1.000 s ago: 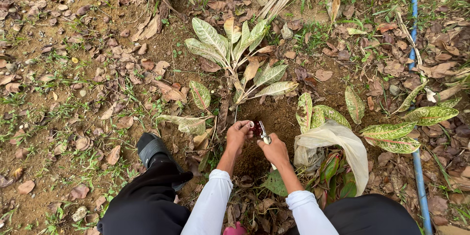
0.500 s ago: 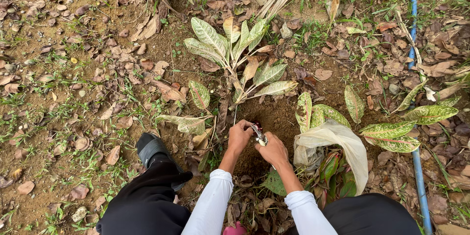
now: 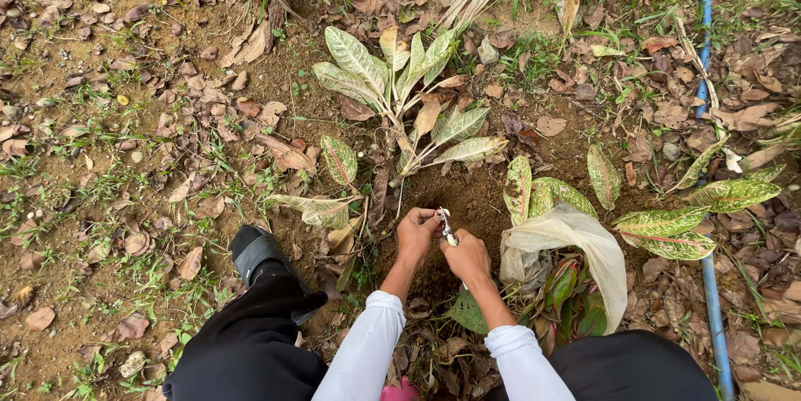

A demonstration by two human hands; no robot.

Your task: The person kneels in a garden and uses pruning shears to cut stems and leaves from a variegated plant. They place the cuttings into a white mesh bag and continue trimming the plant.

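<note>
At the far left you have bare brown soil (image 3: 75, 201) scattered with dry brown leaves and thin tufts of grass. Your black rubber boot (image 3: 259, 255) stands on it, with your black trouser leg running down to the lower edge.

Your left hand (image 3: 417, 232) comes up on a white-sleeved forearm, its fingers curled in toward the small silver metal tool (image 3: 447, 229) that sits between your 2 hands. Whether the left fingers grip the tool or only touch it cannot be told. Just above, the variegated green-and-cream leafy plant (image 3: 400, 88) rises from dark dug earth, its stem base near your knuckles.

Your right hand (image 3: 467, 257) is closed into a loose fist around the lower end of the tool, wrist bent inward, white sleeve at the forearm. The 2 hands are pressed close together, almost touching.

Just right of your right hand lies a crumpled translucent whitish plastic bag (image 3: 576, 242), draped over red-tinged leaves. Farther right, more spotted green leaves (image 3: 667, 221) spread over the ground, and a thin blue pipe (image 3: 707, 117) runs top to bottom along the right side.
</note>
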